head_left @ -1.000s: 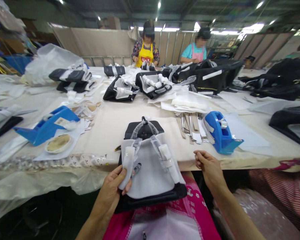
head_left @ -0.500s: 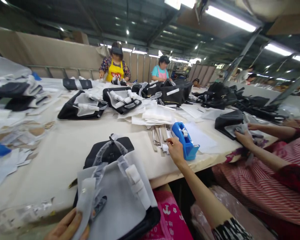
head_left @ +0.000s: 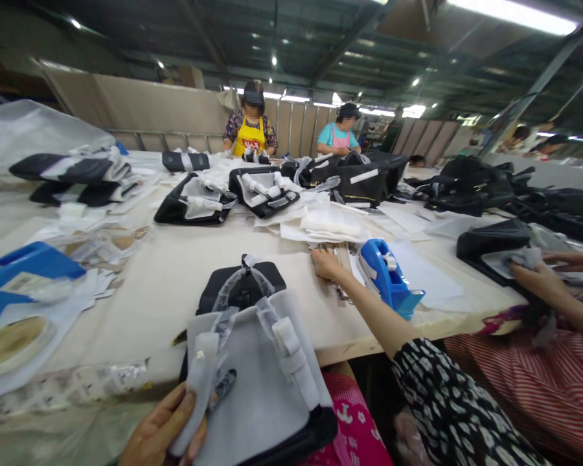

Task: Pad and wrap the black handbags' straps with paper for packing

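Note:
A black handbag (head_left: 315,435) leans at the table's front edge, over a pink apron, with a white foam sheet (head_left: 257,375) over its face and clear film around its handle. My left hand (head_left: 168,424) is closed on a strap wrapped in white foam (head_left: 201,375) at the bag's left side. Farther forward, my right hand (head_left: 326,264) is over a pile of grey-brown card strips (head_left: 342,255), its fingers curled down. Its fingertips are hidden, so whatever they pinch does not show. To the right of that hand stands a blue tape dispenser (head_left: 386,275).
Wrapped black bags (head_left: 194,200) and a stack of white foam sheets (head_left: 330,223) lie beyond. Another blue dispenser (head_left: 34,275) and a tape roll (head_left: 12,343) are at left. A co-worker's hand (head_left: 539,278) works on a bag at right; two people sit across the table.
My right hand has moved from beside the blue tape dispenser to the far end of the card strips. The view has shifted left; my left hand still holds the wrapped strap.

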Available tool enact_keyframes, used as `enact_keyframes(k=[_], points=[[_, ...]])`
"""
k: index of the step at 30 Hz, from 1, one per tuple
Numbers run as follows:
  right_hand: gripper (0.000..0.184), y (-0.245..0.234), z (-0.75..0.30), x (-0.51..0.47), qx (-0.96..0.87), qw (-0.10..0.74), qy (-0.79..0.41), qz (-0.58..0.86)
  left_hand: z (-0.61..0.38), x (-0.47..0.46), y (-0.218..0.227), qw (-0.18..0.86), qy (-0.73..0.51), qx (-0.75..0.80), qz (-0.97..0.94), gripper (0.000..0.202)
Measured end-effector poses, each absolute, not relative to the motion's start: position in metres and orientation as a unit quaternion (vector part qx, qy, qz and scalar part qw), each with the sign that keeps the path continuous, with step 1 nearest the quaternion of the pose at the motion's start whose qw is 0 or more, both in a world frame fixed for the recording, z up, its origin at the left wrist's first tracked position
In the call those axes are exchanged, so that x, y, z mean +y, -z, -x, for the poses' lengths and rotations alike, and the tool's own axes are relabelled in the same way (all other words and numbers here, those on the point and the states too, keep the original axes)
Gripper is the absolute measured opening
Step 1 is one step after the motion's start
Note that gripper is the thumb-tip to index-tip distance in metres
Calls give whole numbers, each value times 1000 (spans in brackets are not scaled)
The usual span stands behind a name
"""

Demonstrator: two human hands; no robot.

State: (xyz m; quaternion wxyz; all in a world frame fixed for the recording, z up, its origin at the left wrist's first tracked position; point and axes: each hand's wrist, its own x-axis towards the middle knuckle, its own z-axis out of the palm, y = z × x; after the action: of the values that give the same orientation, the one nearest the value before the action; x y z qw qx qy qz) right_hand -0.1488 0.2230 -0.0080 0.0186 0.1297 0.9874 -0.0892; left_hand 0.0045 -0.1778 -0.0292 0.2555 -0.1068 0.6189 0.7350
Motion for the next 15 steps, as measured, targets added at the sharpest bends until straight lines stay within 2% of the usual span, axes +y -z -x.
enact_keyframes(k=[3,5,8,12,13,15], points=[[78,7,167,227,984,55,101,-135,-8,-172,15,237,-755,605,90,43],[77,10,175,229,981,71,123,-134,-9,-168,9,225,-765,598,87,43],[60,12,179,230,976,57,158,-140,-8,-166,7,213,-774,588,94,40],[20,-7,166,219,968,-24,198,-155,-9,-167,9,218,-778,582,87,37],[14,-16,160,215,958,-54,238,-152,-10,-168,9,223,-778,581,81,37],[13,-38,144,202,901,-129,396,-124,-10,-168,10,227,-780,579,71,37]])
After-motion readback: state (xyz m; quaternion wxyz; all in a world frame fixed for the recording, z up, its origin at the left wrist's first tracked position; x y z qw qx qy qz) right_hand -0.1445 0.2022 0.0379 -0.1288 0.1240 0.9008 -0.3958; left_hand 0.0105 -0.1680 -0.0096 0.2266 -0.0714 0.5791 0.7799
